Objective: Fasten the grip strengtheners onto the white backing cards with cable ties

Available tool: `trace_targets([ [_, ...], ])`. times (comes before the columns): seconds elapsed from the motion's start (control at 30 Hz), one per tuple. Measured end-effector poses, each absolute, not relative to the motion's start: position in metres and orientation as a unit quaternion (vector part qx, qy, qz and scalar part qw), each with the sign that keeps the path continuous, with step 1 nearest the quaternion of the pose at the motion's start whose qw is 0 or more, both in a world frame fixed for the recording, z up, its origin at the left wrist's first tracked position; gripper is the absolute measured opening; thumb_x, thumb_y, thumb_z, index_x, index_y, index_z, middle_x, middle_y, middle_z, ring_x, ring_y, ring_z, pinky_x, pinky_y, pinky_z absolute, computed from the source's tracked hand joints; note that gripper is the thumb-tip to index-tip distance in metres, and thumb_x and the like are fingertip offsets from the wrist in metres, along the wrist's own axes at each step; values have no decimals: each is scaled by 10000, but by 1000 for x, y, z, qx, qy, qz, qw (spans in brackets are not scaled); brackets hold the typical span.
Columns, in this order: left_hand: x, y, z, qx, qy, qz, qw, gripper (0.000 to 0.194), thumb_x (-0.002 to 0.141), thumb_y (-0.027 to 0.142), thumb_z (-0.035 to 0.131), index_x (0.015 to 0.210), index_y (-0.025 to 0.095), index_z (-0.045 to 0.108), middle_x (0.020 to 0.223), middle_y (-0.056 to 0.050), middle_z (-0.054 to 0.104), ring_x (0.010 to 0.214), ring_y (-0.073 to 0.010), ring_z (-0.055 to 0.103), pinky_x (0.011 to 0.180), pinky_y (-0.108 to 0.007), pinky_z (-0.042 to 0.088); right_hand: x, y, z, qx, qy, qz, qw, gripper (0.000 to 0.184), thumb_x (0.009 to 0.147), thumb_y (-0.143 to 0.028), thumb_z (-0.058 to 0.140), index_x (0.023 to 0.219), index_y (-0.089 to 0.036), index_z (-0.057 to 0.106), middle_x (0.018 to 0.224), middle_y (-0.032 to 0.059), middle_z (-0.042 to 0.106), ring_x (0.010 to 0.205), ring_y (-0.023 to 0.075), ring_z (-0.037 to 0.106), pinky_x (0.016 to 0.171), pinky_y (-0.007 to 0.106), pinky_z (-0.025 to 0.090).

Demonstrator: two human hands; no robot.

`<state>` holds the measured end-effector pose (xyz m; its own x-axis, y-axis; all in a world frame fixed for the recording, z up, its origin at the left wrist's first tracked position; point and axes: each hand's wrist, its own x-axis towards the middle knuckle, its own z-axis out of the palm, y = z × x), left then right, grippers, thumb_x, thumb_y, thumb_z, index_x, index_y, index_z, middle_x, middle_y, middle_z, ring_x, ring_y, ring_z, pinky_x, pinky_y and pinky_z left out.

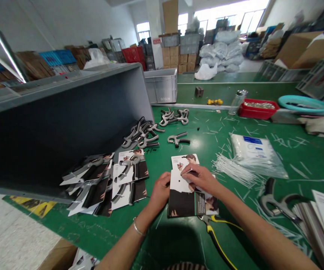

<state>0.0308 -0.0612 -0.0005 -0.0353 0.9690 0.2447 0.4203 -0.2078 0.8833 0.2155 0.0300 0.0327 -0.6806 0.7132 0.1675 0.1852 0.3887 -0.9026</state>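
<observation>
A printed backing card (187,204), white on top and black below, lies in front of me over other cards. My left hand (161,189) is closed at its left edge, fingertips partly hidden behind it. My right hand (202,180) pinches just above the card's white part, near a small dark hole; what the fingertips hold, if anything, is too small to make out. Under the card's lower edge rest yellow-and-black pliers (211,228). Beyond the cards lies a single grey-and-black hand grip strengthener (178,139). Loose white cable ties (235,170) are heaped to the right.
A large grey crate (94,80) lies on its side at left, with several carded hand grips (128,180) before it. To the right are a bag of cable ties (256,153), a red tray (259,108) and a turquoise basin (305,103). A card stack (316,228) stands at lower right.
</observation>
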Motion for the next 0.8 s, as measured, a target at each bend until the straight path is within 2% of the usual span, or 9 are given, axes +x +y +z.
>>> trace_targets([
  [0.13, 32, -61, 2, 633, 530, 457, 332, 178, 870, 221, 617, 956, 227, 773, 987, -75, 672, 927, -214, 625, 807, -281, 473, 217, 30, 25, -263, -794, 467, 288, 173, 934, -344, 577, 930, -210, 685, 897, 13, 694, 817, 163, 622, 772, 275, 467],
  [0.33, 29, -64, 0, 609, 557, 452, 338, 169, 863, 234, 627, 923, 233, 785, 890, -61, 658, 849, -200, 609, 774, -270, 464, 219, 32, 21, -238, -801, 469, 286, 183, 958, -331, 544, 994, -226, 689, 969, 17, 712, 884, 172, 639, 836, 295, 468],
  [0.47, 28, -63, -2, 600, 554, 452, 360, 128, 825, 260, 680, 889, 231, 787, 904, -65, 664, 862, -208, 611, 804, -287, 472, 218, 30, 22, -231, -808, 464, 280, 183, 954, -325, 544, 998, -224, 691, 961, 25, 711, 881, 178, 637, 832, 305, 476],
  [0.7, 26, -69, 2, 628, 540, 438, 349, 204, 892, 248, 590, 967, 240, 779, 940, -68, 668, 913, -210, 615, 814, -280, 459, 221, 31, 23, -244, -799, 471, 283, 205, 966, -339, 524, 980, -217, 688, 939, 20, 706, 851, 169, 630, 822, 300, 479],
  [0.8, 26, -70, 1, 615, 550, 438, 357, 174, 878, 261, 608, 911, 225, 775, 904, -62, 664, 890, -206, 614, 814, -282, 460, 220, 30, 22, -235, -807, 465, 280, 194, 960, -330, 530, 974, -216, 685, 934, 22, 704, 855, 174, 632, 825, 309, 479],
])
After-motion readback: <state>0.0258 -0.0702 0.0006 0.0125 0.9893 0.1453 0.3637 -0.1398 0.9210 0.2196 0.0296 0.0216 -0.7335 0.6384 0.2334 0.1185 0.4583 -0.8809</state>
